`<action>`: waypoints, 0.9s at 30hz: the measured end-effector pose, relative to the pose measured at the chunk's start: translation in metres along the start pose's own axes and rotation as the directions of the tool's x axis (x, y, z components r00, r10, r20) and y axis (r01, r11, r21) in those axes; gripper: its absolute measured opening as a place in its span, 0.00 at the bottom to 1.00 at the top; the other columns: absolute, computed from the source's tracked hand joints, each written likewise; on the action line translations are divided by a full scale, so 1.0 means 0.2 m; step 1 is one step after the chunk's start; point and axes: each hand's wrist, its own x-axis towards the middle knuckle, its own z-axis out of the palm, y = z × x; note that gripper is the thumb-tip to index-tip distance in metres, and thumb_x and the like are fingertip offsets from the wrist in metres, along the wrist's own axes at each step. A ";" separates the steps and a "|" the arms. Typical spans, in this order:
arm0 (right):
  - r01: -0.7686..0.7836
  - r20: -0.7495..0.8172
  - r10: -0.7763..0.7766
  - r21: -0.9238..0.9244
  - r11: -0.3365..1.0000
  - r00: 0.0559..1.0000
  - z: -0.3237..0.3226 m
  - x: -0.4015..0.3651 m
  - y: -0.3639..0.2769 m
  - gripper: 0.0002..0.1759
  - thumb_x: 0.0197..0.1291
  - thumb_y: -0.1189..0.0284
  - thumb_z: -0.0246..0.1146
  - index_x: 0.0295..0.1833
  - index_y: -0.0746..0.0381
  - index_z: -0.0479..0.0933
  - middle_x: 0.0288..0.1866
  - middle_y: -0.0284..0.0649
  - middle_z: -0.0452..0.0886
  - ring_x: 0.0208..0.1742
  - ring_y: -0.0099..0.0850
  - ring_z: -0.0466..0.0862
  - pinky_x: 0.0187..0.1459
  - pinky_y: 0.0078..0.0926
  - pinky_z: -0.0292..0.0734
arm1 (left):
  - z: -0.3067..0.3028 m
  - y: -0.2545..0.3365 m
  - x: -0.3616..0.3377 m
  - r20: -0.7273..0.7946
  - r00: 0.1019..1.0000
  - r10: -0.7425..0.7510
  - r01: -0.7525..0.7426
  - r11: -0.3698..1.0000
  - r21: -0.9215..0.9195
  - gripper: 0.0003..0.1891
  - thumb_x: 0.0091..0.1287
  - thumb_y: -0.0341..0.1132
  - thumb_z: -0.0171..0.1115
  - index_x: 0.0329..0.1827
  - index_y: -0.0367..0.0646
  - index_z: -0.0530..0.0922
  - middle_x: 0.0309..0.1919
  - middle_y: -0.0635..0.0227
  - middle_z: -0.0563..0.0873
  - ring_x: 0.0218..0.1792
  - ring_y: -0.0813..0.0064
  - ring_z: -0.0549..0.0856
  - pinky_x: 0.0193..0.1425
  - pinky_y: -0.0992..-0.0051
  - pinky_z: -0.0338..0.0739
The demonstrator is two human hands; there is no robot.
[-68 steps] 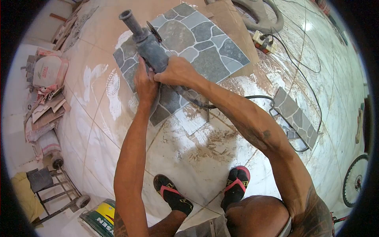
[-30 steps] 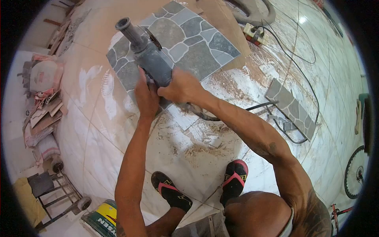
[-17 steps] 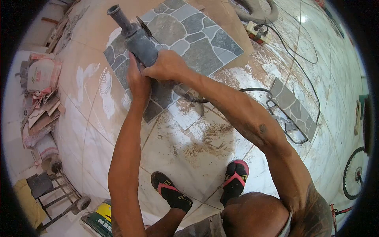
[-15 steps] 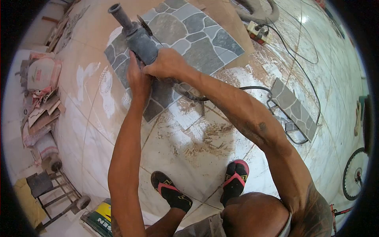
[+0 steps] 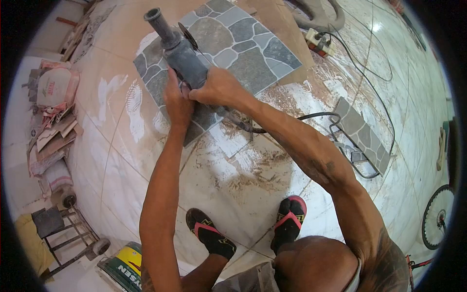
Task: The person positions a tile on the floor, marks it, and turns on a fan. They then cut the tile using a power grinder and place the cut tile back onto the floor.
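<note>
Both my hands grip a grey angle grinder (image 5: 181,54) held over a large stone-pattern tile (image 5: 243,48) lying on the floor. My left hand (image 5: 176,103) clasps the rear of the grinder's body from the left. My right hand (image 5: 218,87) wraps the same rear part from the right. The grinder's side handle points up and to the left, and its thin disc (image 5: 187,36) stands on edge just above the tile. A black power cable (image 5: 292,119) runs from the grinder to the right, under my right forearm.
A narrow cut strip of the same tile (image 5: 362,136) lies to the right among cable loops. A power strip (image 5: 319,42) sits at the top. My sandalled feet stand on the dusty floor (image 5: 243,175). Cement bags (image 5: 53,87), a small cart (image 5: 63,233), a paint bucket (image 5: 121,267) are left; a bicycle wheel (image 5: 438,221) right.
The grinder and both hands shifted slightly right and down in view over the last half second. Both hands keep their grip; the tile has not moved.
</note>
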 end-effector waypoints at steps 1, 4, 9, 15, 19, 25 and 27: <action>0.004 0.005 -0.004 -0.003 1.000 1.000 -0.01 -0.02 0.00 0.34 0.42 0.48 0.70 0.35 0.73 0.83 0.35 0.62 0.84 0.41 0.53 0.87 0.42 0.42 0.83 | -0.01 0.02 -0.01 0.019 0.999 -0.026 0.026 1.000 0.007 0.33 0.67 0.25 0.53 0.76 0.30 0.57 0.62 0.39 0.75 0.60 0.43 0.77 0.64 0.53 0.68; -0.003 0.014 0.003 -0.002 1.000 1.000 -0.02 -0.07 0.01 0.33 0.41 0.51 0.70 0.34 0.75 0.82 0.34 0.63 0.84 0.40 0.54 0.87 0.42 0.42 0.82 | -0.02 0.07 -0.05 0.038 0.998 -0.056 0.056 0.998 0.011 0.32 0.67 0.26 0.51 0.76 0.28 0.56 0.62 0.38 0.75 0.61 0.41 0.75 0.66 0.53 0.66; -0.017 0.000 0.017 0.036 0.999 1.000 -0.04 -0.19 0.01 0.30 0.40 0.57 0.70 0.33 0.79 0.80 0.31 0.65 0.82 0.37 0.55 0.86 0.42 0.43 0.80 | -0.05 0.16 -0.11 0.036 0.999 -0.029 0.031 0.998 -0.050 0.32 0.68 0.28 0.50 0.74 0.24 0.56 0.63 0.34 0.73 0.62 0.37 0.73 0.68 0.53 0.64; -0.020 0.028 0.019 0.014 1.000 0.999 -0.01 -0.25 0.09 0.34 0.41 0.52 0.71 0.37 0.76 0.81 0.37 0.64 0.84 0.43 0.55 0.86 0.45 0.45 0.82 | -0.07 0.22 -0.18 0.094 0.992 -0.083 0.091 0.992 -0.090 0.32 0.69 0.29 0.50 0.75 0.24 0.56 0.64 0.35 0.72 0.64 0.39 0.72 0.69 0.54 0.64; -0.084 0.063 0.087 -0.038 0.996 0.994 -0.03 -0.32 0.08 0.34 0.41 0.55 0.71 0.41 0.77 0.79 0.39 0.65 0.83 0.45 0.56 0.86 0.46 0.45 0.81 | -0.05 0.21 -0.25 0.052 0.999 -0.017 0.022 0.994 -0.111 0.30 0.72 0.31 0.49 0.75 0.27 0.57 0.65 0.37 0.72 0.63 0.41 0.73 0.68 0.54 0.64; -0.090 0.086 0.089 0.009 0.996 0.992 -0.08 -0.46 0.07 0.35 0.42 0.56 0.70 0.44 0.79 0.76 0.40 0.64 0.83 0.45 0.57 0.85 0.47 0.44 0.81 | -0.09 0.28 -0.34 0.077 0.997 -0.021 0.027 0.997 -0.075 0.29 0.72 0.29 0.50 0.75 0.30 0.58 0.60 0.41 0.76 0.59 0.45 0.76 0.66 0.55 0.65; -0.124 0.095 0.126 -0.028 0.992 0.988 -0.09 -0.49 0.07 0.34 0.43 0.57 0.69 0.44 0.79 0.76 0.40 0.64 0.83 0.44 0.57 0.85 0.46 0.44 0.81 | -0.10 0.29 -0.36 0.102 0.994 -0.026 0.031 0.998 -0.051 0.29 0.72 0.28 0.51 0.75 0.30 0.59 0.58 0.42 0.77 0.57 0.46 0.77 0.65 0.56 0.67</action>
